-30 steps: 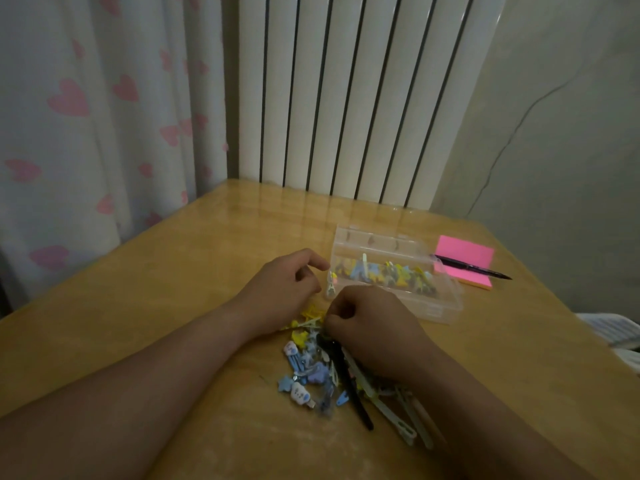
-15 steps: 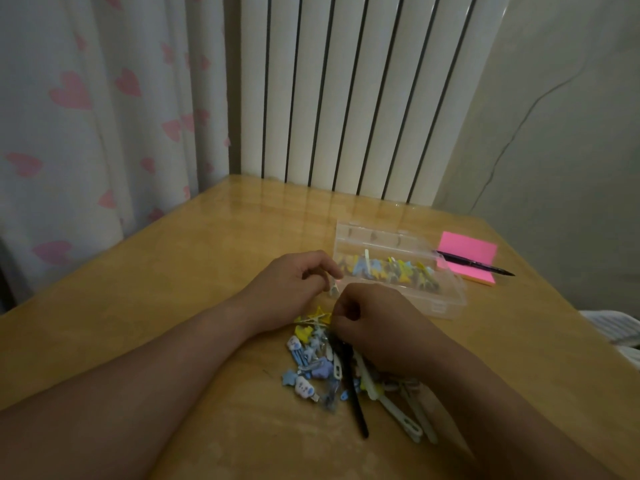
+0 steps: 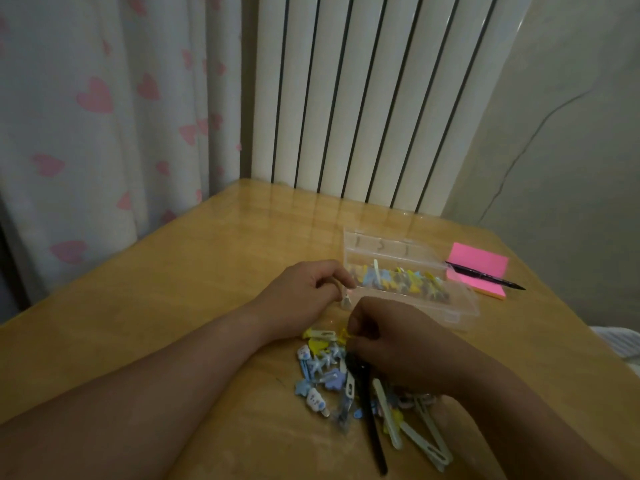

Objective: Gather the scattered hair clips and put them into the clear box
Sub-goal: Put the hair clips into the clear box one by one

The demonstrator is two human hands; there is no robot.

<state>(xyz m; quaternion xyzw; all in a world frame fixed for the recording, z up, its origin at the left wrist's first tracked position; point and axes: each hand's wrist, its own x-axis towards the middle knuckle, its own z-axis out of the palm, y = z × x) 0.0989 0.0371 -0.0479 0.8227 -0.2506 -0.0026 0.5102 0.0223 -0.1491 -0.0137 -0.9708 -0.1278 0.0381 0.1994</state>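
Clip (image 3: 346,301) seemingly dangles below left hand (image 3: 304,293) grip.

no readable text, labels, brands or numbers anywhere in view

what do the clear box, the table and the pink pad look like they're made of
Clear box: likely hard plastic, glossy; see-through walls show the clips inside.
Table: looks like wood or wood veneer, lacquered; faint grain and a reflection of the radiator.
Pink pad: paper, matte; stacked sheet edges, probably sticky notes.
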